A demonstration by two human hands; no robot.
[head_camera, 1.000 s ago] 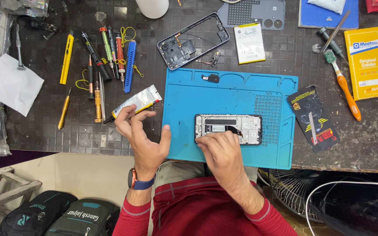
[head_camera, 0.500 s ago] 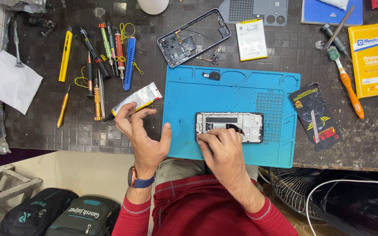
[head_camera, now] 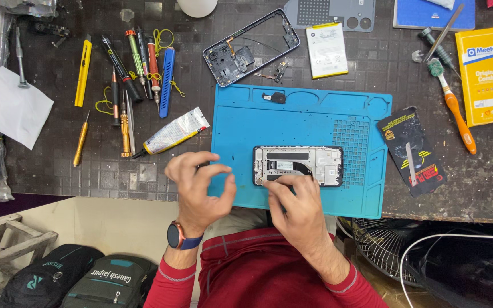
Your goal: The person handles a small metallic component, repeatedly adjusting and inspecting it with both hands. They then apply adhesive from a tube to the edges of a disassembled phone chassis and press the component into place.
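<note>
Screwdrivers [head_camera: 124, 117] and a glue tube [head_camera: 172, 133] are lying on the dark tiled bench [head_camera: 58, 165] toward its left edge. The left hand [head_camera: 198, 185] is hovering over the near-left corner of the blue mat [head_camera: 292, 122], fingers curled loosely, holding nothing visible. The right hand [head_camera: 295, 205] is pressing fingertips on the phone frame [head_camera: 298, 165], which is lying flat near the mat's near edge, long axis running left-right. A brush [head_camera: 455, 111] is resting toward the bench's right edge.
</note>
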